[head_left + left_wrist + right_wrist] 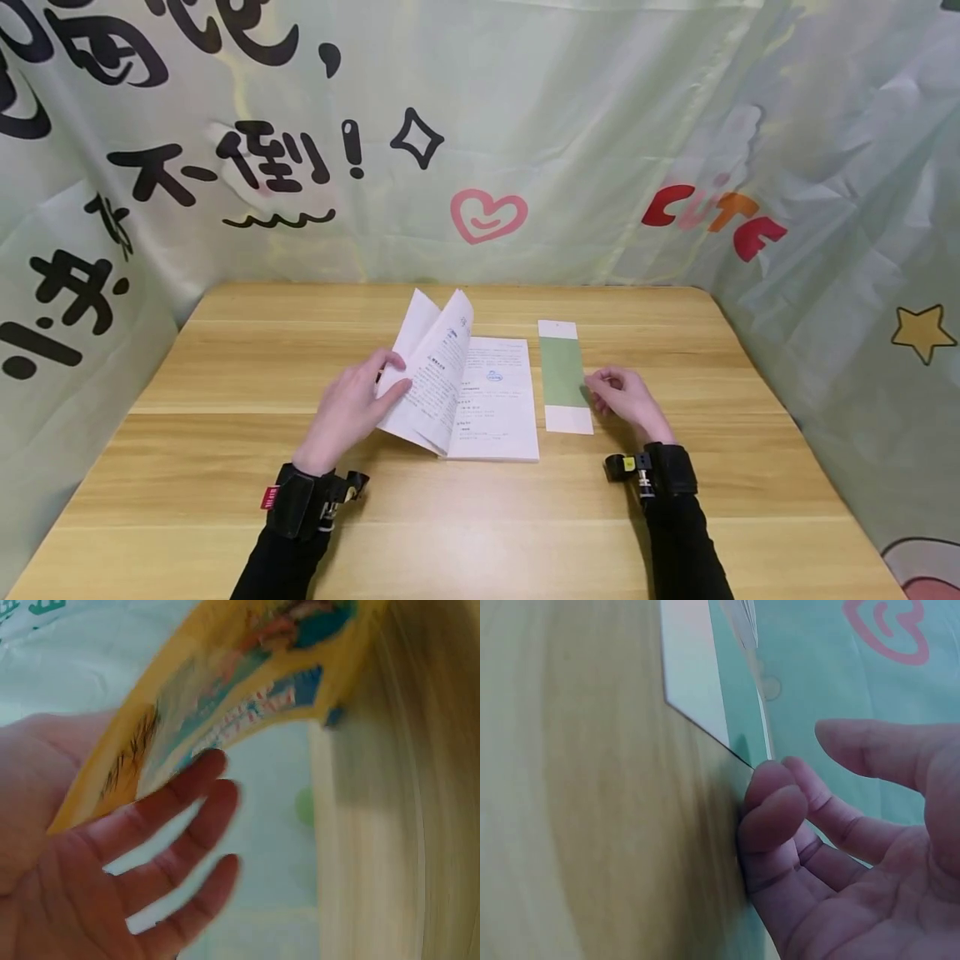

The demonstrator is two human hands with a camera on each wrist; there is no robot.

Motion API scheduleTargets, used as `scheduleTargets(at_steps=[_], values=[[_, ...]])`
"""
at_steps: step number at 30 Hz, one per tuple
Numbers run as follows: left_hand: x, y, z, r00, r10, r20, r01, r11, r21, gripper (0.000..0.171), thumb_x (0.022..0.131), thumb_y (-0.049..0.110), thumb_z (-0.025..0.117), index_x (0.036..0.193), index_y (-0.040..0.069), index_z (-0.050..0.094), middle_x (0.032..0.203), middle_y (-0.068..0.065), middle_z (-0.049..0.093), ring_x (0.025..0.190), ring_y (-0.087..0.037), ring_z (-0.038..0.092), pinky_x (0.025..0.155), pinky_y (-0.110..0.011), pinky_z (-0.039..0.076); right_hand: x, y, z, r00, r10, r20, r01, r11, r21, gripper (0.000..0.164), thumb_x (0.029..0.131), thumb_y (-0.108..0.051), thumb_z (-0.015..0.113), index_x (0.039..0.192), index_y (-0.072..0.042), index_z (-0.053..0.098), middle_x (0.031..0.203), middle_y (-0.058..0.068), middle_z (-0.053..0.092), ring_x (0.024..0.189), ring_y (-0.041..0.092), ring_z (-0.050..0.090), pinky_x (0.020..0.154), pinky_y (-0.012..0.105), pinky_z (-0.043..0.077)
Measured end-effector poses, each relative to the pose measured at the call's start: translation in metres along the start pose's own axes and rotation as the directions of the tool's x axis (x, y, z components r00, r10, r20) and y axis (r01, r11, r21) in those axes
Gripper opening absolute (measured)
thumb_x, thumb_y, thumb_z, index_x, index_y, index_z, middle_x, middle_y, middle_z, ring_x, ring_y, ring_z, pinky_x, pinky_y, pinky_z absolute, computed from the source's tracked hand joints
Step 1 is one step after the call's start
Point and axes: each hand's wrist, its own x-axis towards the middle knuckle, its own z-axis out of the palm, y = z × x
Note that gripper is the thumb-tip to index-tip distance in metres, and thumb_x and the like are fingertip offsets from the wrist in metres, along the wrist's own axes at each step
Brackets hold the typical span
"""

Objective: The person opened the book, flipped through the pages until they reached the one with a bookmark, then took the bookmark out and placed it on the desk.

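Observation:
An open book (497, 408) lies on the table, its left-hand pages (435, 375) raised and curving up. My left hand (356, 408) grips these pages at their outer edge, thumb on the printed side and the other fingers behind. In the left wrist view the yellow, illustrated cover (124, 765) of the book bends past the fingers. To the book's right lies a flat green strip with white ends (562, 375), like a bookmark. My right hand (626, 398) is at its right edge, with fingertips (769, 787) right at the edge and the thumb held apart.
The wooden table (480, 533) reaches back to a pale green fabric backdrop (585, 150) with printed lettering and drawings. Fabric also hangs along the left and right sides. Each wrist wears a black strap with a small camera (621, 467).

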Motion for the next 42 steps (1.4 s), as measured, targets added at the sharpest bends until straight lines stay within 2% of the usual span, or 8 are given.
scheduleTargets(at_steps=[6, 11, 21, 26, 31, 37, 39, 42], values=[[0.001, 0.009, 0.001, 0.993, 0.116, -0.033, -0.120, 0.974, -0.191, 0.042, 0.087, 0.006, 0.067, 0.125, 0.005, 0.050, 0.080, -0.003, 0.069, 0.055, -0.008, 0.055, 0.046, -0.025, 0.047, -0.002, 0.000, -0.001, 1.000, -0.012, 0.024, 0.011, 0.999, 0.039, 0.033, 0.098, -0.019, 0.054, 0.107, 0.012, 0.056, 0.083, 0.017, 0.061, 0.069, 0.020, 0.058, 0.059, 0.026, 0.052], [0.001, 0.019, 0.004, 0.985, 0.174, 0.007, -0.160, 0.921, -0.355, 0.055, 0.092, 0.003, 0.059, 0.141, 0.002, 0.034, 0.098, -0.014, 0.073, 0.071, -0.010, 0.065, 0.064, -0.035, 0.058, -0.003, -0.001, 0.000, 0.999, -0.017, 0.031, 0.016, 0.999, 0.035, 0.032, 0.098, -0.019, 0.054, 0.109, 0.011, 0.057, 0.086, 0.018, 0.061, 0.071, 0.022, 0.059, 0.061, 0.027, 0.053], [-0.003, 0.028, 0.010, 0.963, 0.271, -0.002, -0.256, 0.906, -0.337, 0.051, 0.098, 0.007, 0.053, 0.144, 0.007, 0.031, 0.105, -0.016, 0.072, 0.079, -0.010, 0.067, 0.063, -0.036, 0.052, -0.003, -0.001, 0.000, 0.998, -0.025, 0.060, 0.024, 1.000, 0.013, 0.034, 0.099, -0.022, 0.053, 0.112, 0.009, 0.056, 0.089, 0.020, 0.062, 0.074, 0.023, 0.060, 0.065, 0.030, 0.054], [-0.005, 0.033, 0.013, 0.944, 0.325, 0.051, -0.292, 0.900, -0.324, 0.048, 0.099, 0.012, 0.051, 0.143, 0.005, 0.031, 0.114, -0.016, 0.068, 0.087, -0.011, 0.068, 0.065, -0.034, 0.052, -0.005, -0.002, 0.001, 0.997, -0.038, 0.062, 0.037, 0.999, 0.017, 0.034, 0.099, -0.021, 0.053, 0.113, 0.009, 0.056, 0.090, 0.021, 0.062, 0.073, 0.024, 0.061, 0.065, 0.032, 0.056], [-0.005, 0.034, 0.015, 0.937, 0.318, 0.142, -0.255, 0.904, -0.344, 0.047, 0.101, 0.025, 0.049, 0.143, 0.010, 0.033, 0.125, -0.015, 0.062, 0.113, -0.015, 0.058, 0.085, -0.041, 0.053, -0.006, -0.003, 0.003, 0.998, -0.053, 0.047, 0.051, 0.998, 0.028, 0.034, 0.098, -0.018, 0.054, 0.118, 0.009, 0.053, 0.088, 0.023, 0.062, 0.071, 0.023, 0.060, 0.062, 0.031, 0.056], [-0.008, 0.029, 0.009, 0.921, 0.273, 0.278, -0.173, 0.926, -0.336, 0.046, 0.099, 0.039, 0.048, 0.139, 0.015, 0.048, 0.134, -0.003, 0.058, 0.120, -0.014, 0.053, 0.096, -0.049, 0.047, -0.009, -0.004, 0.003, 0.996, -0.084, 0.017, 0.083, 0.996, 0.005, 0.043, 0.098, -0.023, 0.054, 0.127, 0.009, 0.048, 0.093, 0.025, 0.061, 0.075, 0.029, 0.061, 0.063, 0.034, 0.057], [-0.009, 0.025, 0.003, 0.925, 0.250, 0.286, -0.161, 0.940, -0.303, 0.044, 0.100, 0.039, 0.047, 0.136, 0.015, 0.053, 0.135, -0.001, 0.057, 0.121, -0.017, 0.051, 0.098, -0.051, 0.044, -0.011, -0.003, 0.000, 0.992, -0.123, -0.018, 0.122, 0.991, -0.056, 0.049, 0.098, -0.028, 0.054, 0.131, 0.007, 0.048, 0.101, 0.026, 0.059, 0.085, 0.034, 0.061, 0.070, 0.040, 0.056], [-0.009, 0.015, -0.009, 0.951, 0.207, 0.228, -0.165, 0.967, -0.192, 0.044, 0.100, 0.039, 0.046, 0.134, 0.013, 0.056, 0.134, -0.004, 0.057, 0.121, -0.024, 0.051, 0.101, -0.055, 0.040, -0.013, -0.002, -0.005, 0.974, -0.215, -0.073, 0.199, 0.963, -0.182, 0.057, 0.097, -0.034, 0.054, 0.137, 0.006, 0.044, 0.121, 0.029, 0.053, 0.107, 0.042, 0.053, 0.087, 0.054, 0.048]])
